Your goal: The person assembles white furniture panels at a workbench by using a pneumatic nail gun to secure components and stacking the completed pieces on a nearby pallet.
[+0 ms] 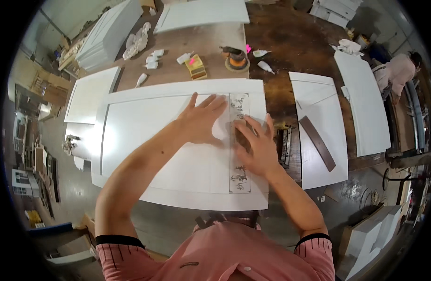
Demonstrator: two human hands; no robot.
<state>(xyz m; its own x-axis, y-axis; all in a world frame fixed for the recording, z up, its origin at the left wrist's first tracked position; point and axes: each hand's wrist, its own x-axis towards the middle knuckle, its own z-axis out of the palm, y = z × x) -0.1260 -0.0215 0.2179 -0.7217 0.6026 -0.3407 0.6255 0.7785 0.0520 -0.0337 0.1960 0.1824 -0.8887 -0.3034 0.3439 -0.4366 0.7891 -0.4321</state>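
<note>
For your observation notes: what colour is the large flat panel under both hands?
White, seen best in the head view: the large flat panel.

Left hand [200, 121], right hand [254, 147] pressed flat

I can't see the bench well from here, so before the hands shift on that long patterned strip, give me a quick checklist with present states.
1. Left hand flat on white panel: ok.
2. Right hand pressing on the patterned strip: ok.
3. Strip lies parallel to the panel's right-hand frame: ok.
4. Strip stuck down under the palm: cannot tell.
5. Glue bottles within reach past the panel: ok.
6. Dark curved bar lies apart, on the neighbouring panel: ok.
</note>
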